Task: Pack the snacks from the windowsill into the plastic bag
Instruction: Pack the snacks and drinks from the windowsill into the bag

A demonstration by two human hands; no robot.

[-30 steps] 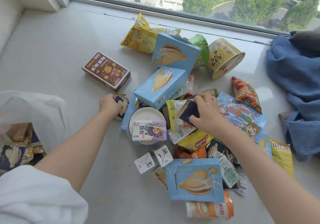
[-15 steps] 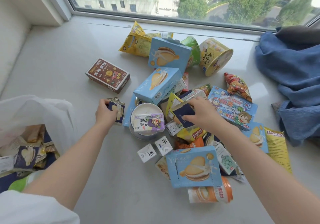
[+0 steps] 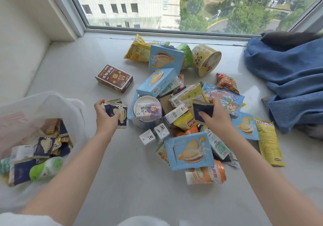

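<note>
A heap of snacks lies on the windowsill: light blue biscuit boxes, a brown box, a white tub and several crisp bags. My left hand grips a few dark blue biscuit packets just left of the tub. My right hand holds another dark blue packet lifted off the middle of the heap. The white plastic bag lies open at the left with several packets inside.
A blue cloth is bunched at the right end of the sill. The window frame runs along the back, a wall stands at the far left. A yellow noodle cup and yellow bag lie near the glass.
Both hands have drawn back from the heap toward me, each with dark blue packets lifted. The view has tilted, showing more of the bag's inside.
</note>
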